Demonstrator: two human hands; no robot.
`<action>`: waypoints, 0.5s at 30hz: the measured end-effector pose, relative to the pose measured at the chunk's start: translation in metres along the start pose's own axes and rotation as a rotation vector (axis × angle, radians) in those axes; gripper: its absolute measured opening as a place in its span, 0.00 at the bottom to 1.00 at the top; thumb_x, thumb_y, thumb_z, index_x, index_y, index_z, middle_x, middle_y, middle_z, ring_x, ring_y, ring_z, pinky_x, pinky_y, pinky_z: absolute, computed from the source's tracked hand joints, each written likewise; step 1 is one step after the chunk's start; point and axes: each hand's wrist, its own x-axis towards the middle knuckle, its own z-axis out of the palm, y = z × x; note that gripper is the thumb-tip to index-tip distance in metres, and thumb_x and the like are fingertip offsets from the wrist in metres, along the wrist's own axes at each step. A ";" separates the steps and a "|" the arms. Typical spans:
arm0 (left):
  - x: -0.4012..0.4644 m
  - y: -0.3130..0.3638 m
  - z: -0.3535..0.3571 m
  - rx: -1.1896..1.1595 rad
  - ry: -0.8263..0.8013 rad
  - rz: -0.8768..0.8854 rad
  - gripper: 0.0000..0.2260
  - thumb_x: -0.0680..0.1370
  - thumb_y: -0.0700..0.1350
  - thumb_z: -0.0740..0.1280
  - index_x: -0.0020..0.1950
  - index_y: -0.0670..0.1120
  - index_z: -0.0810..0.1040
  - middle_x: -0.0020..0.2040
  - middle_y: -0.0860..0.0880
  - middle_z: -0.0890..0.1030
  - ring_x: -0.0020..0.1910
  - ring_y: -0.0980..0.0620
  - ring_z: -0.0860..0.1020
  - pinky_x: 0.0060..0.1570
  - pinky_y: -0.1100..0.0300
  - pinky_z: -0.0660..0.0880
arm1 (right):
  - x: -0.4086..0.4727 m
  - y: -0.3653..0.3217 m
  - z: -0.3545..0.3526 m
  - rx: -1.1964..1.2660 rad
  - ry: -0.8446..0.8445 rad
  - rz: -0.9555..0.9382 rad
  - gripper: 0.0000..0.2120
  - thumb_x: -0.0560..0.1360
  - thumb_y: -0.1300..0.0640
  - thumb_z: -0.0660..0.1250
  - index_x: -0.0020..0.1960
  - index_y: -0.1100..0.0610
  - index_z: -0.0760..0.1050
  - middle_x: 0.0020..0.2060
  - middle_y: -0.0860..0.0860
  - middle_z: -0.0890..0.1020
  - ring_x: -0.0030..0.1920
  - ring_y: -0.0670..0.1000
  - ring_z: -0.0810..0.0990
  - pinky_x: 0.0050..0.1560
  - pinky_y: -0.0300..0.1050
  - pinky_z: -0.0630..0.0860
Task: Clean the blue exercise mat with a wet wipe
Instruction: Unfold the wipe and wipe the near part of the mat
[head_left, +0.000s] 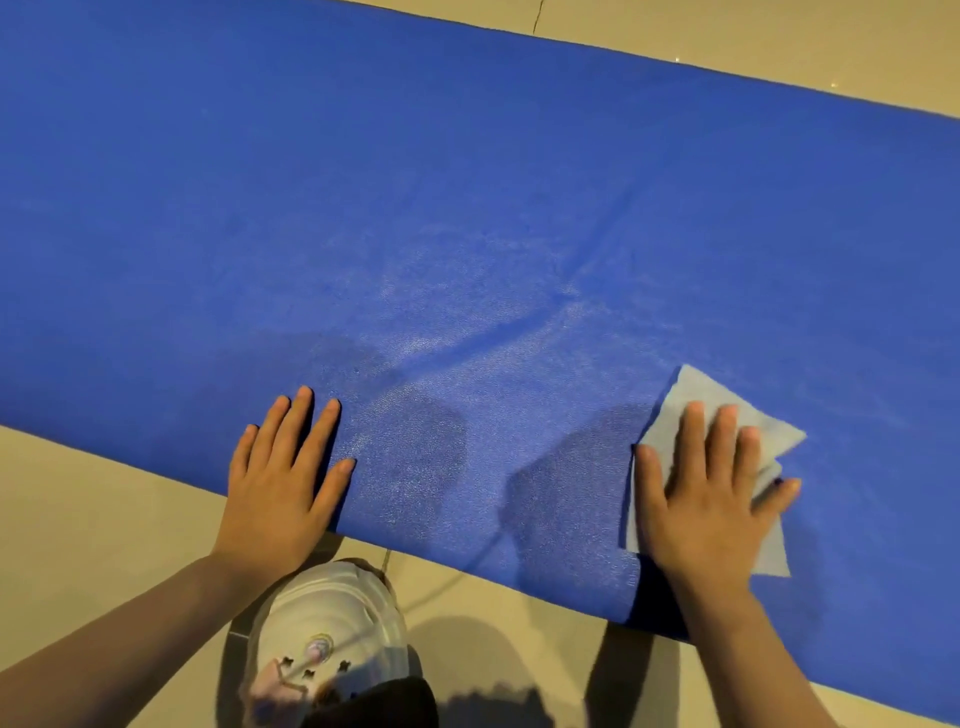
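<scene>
One blue mat (467, 208) lies on the floor (78, 519). One wipe (711, 395) sits near its near edge under the flat right hand (711, 499), fingers spread. The left hand (280, 483) presses the mat edge, fingers spread. One shoe (327, 623) stands beside that edge.

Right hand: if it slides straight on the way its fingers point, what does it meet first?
The right hand presses the wet wipe flat. Ahead lies only bare blue mat, then the mat's far edge and the floor. The way looks free.

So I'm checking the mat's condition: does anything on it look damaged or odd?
Creases cross the blue mat diagonally, meeting near its middle, beyond the right hand pressing the wet wipe. A sheen, perhaps damp, lies around them. No tears visible.
</scene>
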 end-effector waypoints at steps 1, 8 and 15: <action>0.000 0.002 0.001 -0.006 0.005 -0.011 0.31 0.82 0.64 0.43 0.78 0.48 0.63 0.78 0.44 0.62 0.77 0.43 0.57 0.73 0.41 0.53 | -0.007 -0.007 -0.001 0.023 0.015 0.049 0.33 0.79 0.39 0.47 0.77 0.57 0.62 0.76 0.59 0.62 0.75 0.63 0.59 0.69 0.74 0.52; 0.016 0.022 0.002 0.010 0.029 0.018 0.27 0.83 0.62 0.44 0.77 0.53 0.64 0.76 0.44 0.65 0.75 0.42 0.59 0.68 0.34 0.55 | -0.084 -0.118 0.027 -0.022 -0.071 -0.648 0.28 0.79 0.41 0.50 0.75 0.52 0.67 0.76 0.55 0.64 0.76 0.59 0.60 0.71 0.64 0.55; 0.020 0.017 0.005 0.063 0.008 0.117 0.26 0.84 0.61 0.44 0.79 0.53 0.62 0.78 0.46 0.64 0.77 0.44 0.59 0.69 0.36 0.54 | 0.069 -0.082 0.020 -0.130 0.056 -0.737 0.29 0.79 0.39 0.50 0.74 0.53 0.66 0.73 0.56 0.69 0.72 0.61 0.67 0.67 0.69 0.53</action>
